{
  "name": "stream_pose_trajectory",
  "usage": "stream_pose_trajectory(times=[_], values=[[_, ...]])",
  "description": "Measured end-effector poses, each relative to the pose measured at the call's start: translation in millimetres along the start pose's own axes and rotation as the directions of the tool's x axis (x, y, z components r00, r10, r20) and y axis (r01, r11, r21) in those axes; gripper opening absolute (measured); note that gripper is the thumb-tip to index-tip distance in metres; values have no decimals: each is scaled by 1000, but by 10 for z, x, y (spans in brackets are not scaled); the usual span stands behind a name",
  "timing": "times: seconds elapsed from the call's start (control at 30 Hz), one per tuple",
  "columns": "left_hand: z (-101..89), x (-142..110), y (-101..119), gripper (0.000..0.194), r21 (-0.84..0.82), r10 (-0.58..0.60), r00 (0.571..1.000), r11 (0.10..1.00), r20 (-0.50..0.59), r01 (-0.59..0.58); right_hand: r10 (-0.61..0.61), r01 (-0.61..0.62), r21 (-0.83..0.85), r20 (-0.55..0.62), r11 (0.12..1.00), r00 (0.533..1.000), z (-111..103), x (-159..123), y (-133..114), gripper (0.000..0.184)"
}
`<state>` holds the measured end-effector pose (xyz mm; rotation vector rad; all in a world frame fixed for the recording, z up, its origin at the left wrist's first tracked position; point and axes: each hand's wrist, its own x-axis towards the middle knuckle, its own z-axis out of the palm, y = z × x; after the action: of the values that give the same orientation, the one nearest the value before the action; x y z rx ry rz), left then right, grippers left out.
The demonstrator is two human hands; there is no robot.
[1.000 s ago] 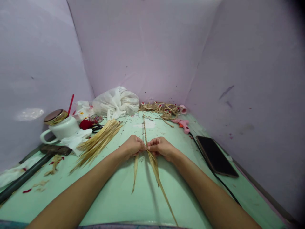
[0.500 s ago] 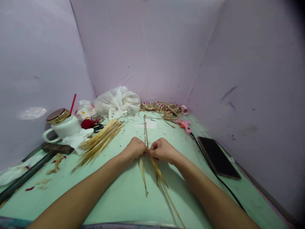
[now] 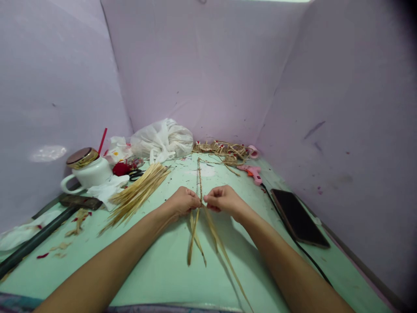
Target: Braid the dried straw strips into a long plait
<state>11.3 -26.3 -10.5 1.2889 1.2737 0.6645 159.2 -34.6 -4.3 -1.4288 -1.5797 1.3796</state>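
A thin straw braid point(image 3: 200, 180) runs away from me along the table, its near end between my hands. My left hand point(image 3: 185, 201) pinches the braid at that end. Close on the other side, my right hand point(image 3: 223, 201) has its fingers curled, thumb and forefinger pressed together at a straw strand point(image 3: 216, 237); the exact grip is partly hidden. This long strand trails toward me on the right. Shorter loose straw ends point(image 3: 193, 239) hang below my left hand. A fanned bundle of dry straw point(image 3: 140, 193) lies left of my hands.
At left stand a white mug point(image 3: 93, 174) and a hammer point(image 3: 81, 202). A white plastic bag point(image 3: 163, 139) and finished straw pieces point(image 3: 221, 150) lie along the back wall. On the right are a pink glue gun point(image 3: 252, 172), its black cord and a phone point(image 3: 299, 217).
A straw strand has come down below my left hand, beside the other loose end. My right hand's fingertips have risen slightly from the braid's end. The view has shifted a little.
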Motion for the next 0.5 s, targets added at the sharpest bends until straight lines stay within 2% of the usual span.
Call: stream_pose_trajectory(times=[0.03, 0.07, 0.17, 0.23, 0.37, 0.5], values=[[-2, 4, -4, 6, -6, -3, 1000, 1000, 9, 3, 63, -60, 85, -34, 995, 997, -10, 2, -14, 14], [-4, 7, -9, 5, -15, -5, 1000, 1000, 17, 5, 123, -118, 164, -17, 979, 992, -10, 0, -24, 13], [-13, 14, -25, 6, -36, 5, 999, 999, 32, -4, 194, -252, 314, 206, 915, 959, 38, -17, -26, 11], [-20, 16, -29, 9, -28, 17, 999, 999, 40, -16, 187, -282, 359, 276, 890, 943, 90, -24, -9, 12], [-35, 24, -30, 6, 41, 28, 999, 999, 47, -30, 223, -297, 409, 220, 863, 950, 156, 4, 39, 16], [-47, 42, -41, 1, 123, 54, 997, 991, 49, -59, 202, -243, 404, 141, 882, 969, 187, 48, 76, 17]])
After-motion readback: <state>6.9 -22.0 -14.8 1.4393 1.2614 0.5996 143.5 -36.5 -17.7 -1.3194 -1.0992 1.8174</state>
